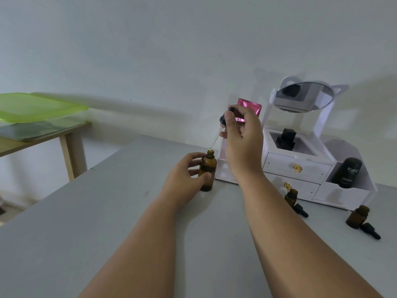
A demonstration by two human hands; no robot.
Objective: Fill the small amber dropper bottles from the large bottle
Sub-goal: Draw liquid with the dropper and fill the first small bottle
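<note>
- The large bottle (207, 171) stands upright and uncapped on the grey surface (107, 211), just in front of the left end of a white organiser (296, 168). The left hand (184, 171) curls round it, thumb in front and fingers behind.
- The right hand (242, 143) pinches the black bulb of a dropper (224, 119), whose glass tube slants down to the bottle's mouth. I cannot tell whether the tip sits just inside the rim or just above it, nor whether the tube holds any liquid.
- Squeezing the bulb during the carry would likely drip liquid onto the surface. The grip sits right on the bulb, so this seems the likeliest slip.
- The tilted tube could knock the glass rim as it lifts. That could chip the tip or shake drops loose.
- If the left hand loosens while the tube drags on the rim, the open bottle could tip towards the organiser.
- The first small bottle (291, 196) and second small bottle (358, 216) stand open, well apart from the large one, on the far side of the right arm. The carry is long, and the forearm could sweep the first one over.
- Their mouths are narrow, so a slanted tip may miss.
- A loose cap (300, 210) lies beside the first bottle, and another cap (370, 230) lies beside the second. Either could roll if nudged.
</note>
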